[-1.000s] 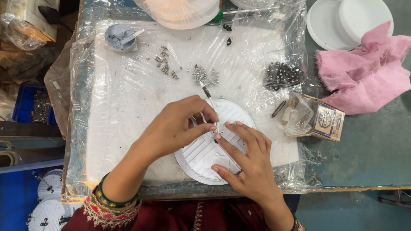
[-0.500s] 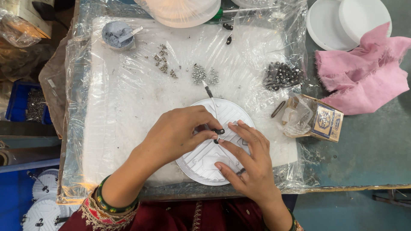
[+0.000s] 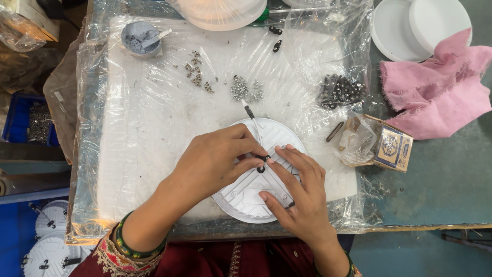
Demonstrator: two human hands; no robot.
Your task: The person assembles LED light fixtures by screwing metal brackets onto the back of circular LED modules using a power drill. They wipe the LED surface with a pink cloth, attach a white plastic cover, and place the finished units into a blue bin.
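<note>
Clear plastic sheeting over a white pad covers your table (image 3: 410,195), and nearest you, at its front edge, lies the round white ribbed disc (image 3: 241,197) you are working on, flat with its ribbed face up. Your left hand (image 3: 212,164) rests across its upper left, grip pinched on a small black clip (image 3: 262,160) near the disc's middle; your right hand (image 3: 297,190) lies open with fingers spread flat on the disc, pinning it rather than grasping. Keep that flat pressure steady so the disc does not turn, and press the clip straight down rather than at a slant. A thin probe-like tool (image 3: 252,119) with a dark tip pokes out past your left fingers; its long axis runs from the clip up and slightly left, tip pointing away from you. Beyond it sit small piles of silver screws (image 3: 245,90), a heap of dark screws (image 3: 341,91) to the right, and a small open carton (image 3: 387,146). Farthest off are a pot of grey paste (image 3: 140,38), a pink cloth (image 3: 441,92) and white round covers (image 3: 417,25).
</note>
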